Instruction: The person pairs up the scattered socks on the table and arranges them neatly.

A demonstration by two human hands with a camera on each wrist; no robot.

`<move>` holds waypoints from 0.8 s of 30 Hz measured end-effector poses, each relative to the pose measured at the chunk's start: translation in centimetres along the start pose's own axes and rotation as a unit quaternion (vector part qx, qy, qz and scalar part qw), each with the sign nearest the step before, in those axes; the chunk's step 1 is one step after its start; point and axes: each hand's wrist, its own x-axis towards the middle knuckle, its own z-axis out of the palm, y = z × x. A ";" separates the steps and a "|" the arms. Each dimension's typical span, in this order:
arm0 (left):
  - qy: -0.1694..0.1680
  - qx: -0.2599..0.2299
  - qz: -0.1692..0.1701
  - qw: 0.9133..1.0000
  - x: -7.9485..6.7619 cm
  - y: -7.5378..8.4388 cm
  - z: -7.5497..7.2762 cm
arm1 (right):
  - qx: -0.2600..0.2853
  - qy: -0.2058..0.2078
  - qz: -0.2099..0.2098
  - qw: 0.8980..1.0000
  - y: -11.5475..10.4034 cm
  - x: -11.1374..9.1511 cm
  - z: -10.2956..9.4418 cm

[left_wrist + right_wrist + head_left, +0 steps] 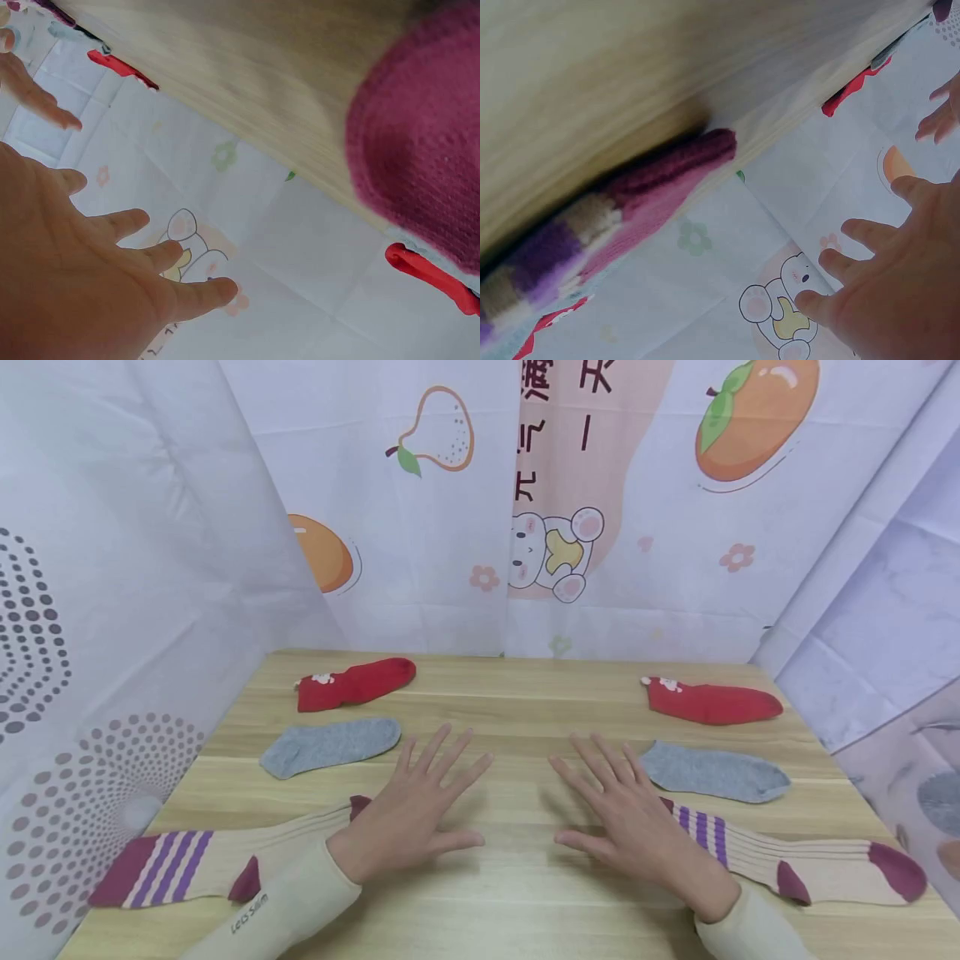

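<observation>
My left hand is spread palm down over the table, fingers straight, holding nothing. Its wrist and sleeve overlap a cream sock with maroon toe and heel and purple stripes. Opposite it, my right hand is spread the same way, also holding nothing. It partly covers the cuff end of a matching striped sock. Beyond the left hand lie a grey sock and a red sock. Past the right hand lie another grey sock and another red sock.
The socks lie flat in two columns on a wooden table, left and right. A white printed curtain hangs along the back edge. Dotted fabric hangs at the left, and pale marbled fabric at the right.
</observation>
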 end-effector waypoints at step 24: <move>0.019 0.012 -0.012 1.000 0.0 -1.1 -0.1 | -0.001 0.005 0.007 1.000 0.2 -0.1 0.3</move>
